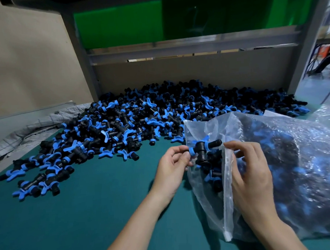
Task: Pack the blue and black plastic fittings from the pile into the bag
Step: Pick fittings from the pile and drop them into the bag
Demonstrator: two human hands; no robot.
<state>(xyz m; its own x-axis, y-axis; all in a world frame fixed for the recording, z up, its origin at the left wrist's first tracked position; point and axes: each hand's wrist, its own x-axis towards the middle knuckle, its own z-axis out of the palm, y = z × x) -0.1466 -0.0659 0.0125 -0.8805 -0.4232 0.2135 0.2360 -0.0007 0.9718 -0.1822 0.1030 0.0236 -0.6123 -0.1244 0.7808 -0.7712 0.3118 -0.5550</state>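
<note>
While the L hand (173, 162) pinches 1 blue-and-black fitting (202, 151) at the mouth of the 1 part-full clear bag (305, 155), the R hand (249, 176), fingers curled, grips the bag's rim, both forearms stretched fwd over the green table (88, 215), w/ 1 uncountably big pile (131, 122) beyond.

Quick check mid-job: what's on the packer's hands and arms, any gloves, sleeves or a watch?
Nothing worn that shows. The left hand and right hand are bare, with no gloves, rings or tape visible. The forearms are bare too, down to the frame's edge: no sleeves, watch or wristband in view.
</note>
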